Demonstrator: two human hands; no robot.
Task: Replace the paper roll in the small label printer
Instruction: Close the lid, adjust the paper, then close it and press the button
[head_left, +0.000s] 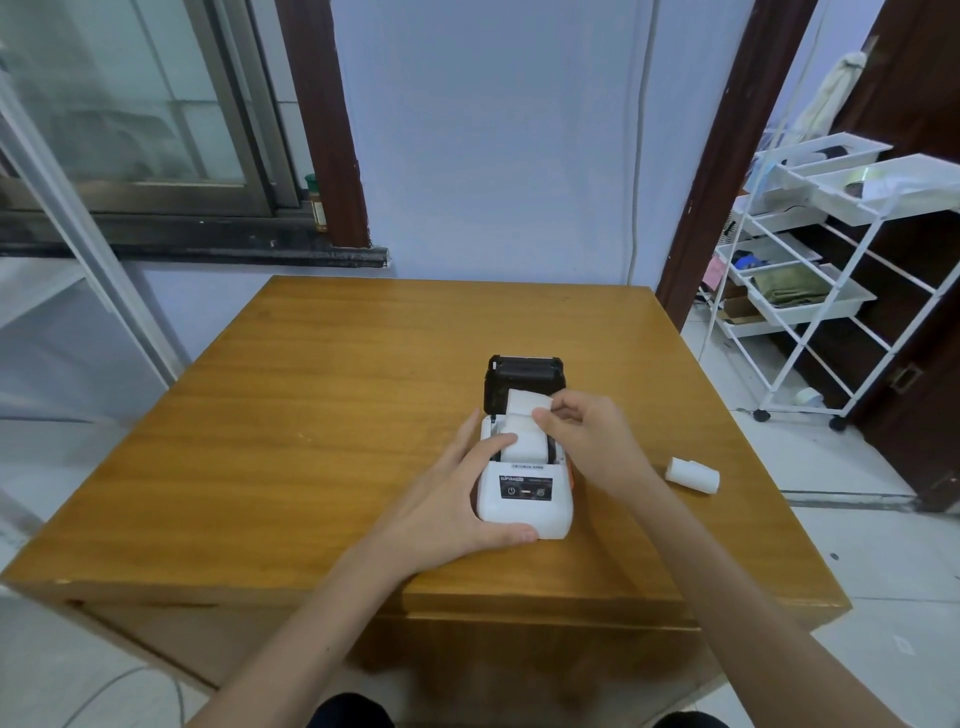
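Observation:
A small white label printer (524, 506) stands on the wooden table (311, 415) with its black lid (523, 375) swung up and back. A white paper roll (527, 446) lies in the open bay. My left hand (457, 499) grips the printer's left side, with the thumb under its front edge and a finger resting on the roll. My right hand (582, 441) pinches the loose paper end (525, 402) and holds it up over the bay. A second white paper roll (693, 474) lies on its side on the table to the right.
A white wheeled rack (810, 291) with trays stands on the floor to the right of the table. A window ledge with a small jar (315, 203) sits behind the table on the left. A wall is directly behind the table.

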